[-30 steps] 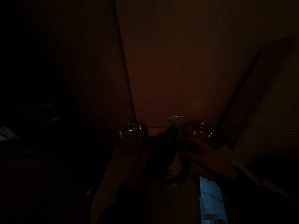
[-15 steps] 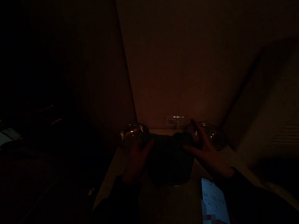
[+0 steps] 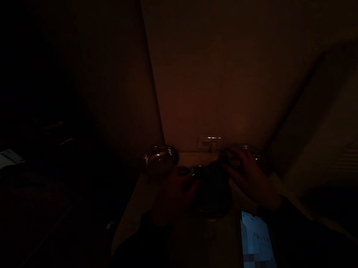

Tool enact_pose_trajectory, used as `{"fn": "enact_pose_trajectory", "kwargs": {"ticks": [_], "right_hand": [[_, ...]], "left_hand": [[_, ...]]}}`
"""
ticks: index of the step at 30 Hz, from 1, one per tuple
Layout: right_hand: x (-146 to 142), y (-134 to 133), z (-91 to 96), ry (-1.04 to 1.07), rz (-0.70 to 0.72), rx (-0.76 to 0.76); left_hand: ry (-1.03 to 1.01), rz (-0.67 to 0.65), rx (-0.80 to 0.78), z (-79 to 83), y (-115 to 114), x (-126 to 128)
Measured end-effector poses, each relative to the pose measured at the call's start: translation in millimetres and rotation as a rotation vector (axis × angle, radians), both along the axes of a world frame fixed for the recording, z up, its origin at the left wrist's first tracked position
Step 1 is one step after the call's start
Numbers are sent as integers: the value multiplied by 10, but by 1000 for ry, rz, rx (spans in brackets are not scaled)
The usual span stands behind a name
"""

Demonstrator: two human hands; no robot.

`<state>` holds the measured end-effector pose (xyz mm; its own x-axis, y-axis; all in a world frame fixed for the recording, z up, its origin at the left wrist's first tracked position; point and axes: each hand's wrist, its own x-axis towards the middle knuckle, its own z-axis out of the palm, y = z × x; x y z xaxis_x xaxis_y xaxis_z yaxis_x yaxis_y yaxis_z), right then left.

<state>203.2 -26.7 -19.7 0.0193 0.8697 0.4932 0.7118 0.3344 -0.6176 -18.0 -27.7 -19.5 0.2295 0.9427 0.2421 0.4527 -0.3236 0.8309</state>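
Counting left to right: metal bowl one [image 3: 159, 161], contents too dim to read; left hand [image 3: 176, 194], grip unclear, at one dark cloth [image 3: 213, 185], partly over bowl two [image 3: 197, 167]; right hand [image 3: 252, 177] at cloth's upper right, grip also unclear; bowl three [image 3: 253, 148]; one lit phone [image 3: 257, 227]. Pale table [image 3: 188, 157], one socket [image 3: 210, 142], dark room

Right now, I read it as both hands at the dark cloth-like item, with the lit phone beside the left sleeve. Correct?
Not quite: the head view shows the lit phone beside the right sleeve. The left hand and right hand are indeed at the dark cloth-like item.
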Motion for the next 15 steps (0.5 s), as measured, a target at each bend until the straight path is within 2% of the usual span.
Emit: {"fn": "enact_pose_trajectory", "kwargs": {"ticks": [2,7,11,15], "right_hand": [[-85,-53,-65,62,-71,-9],[-243,-150,-285,418,165,-437],[-208,-101,-427,662,60,-460],[-120,-51,-359,698,-52,-464]], "left_hand": [[-72,-52,-173,27,3,126],[-291,-95,-226,-61,12,439],[-437,-96,-302,-114,5,482],[-470,-18,-333,-93,1,230]]}}
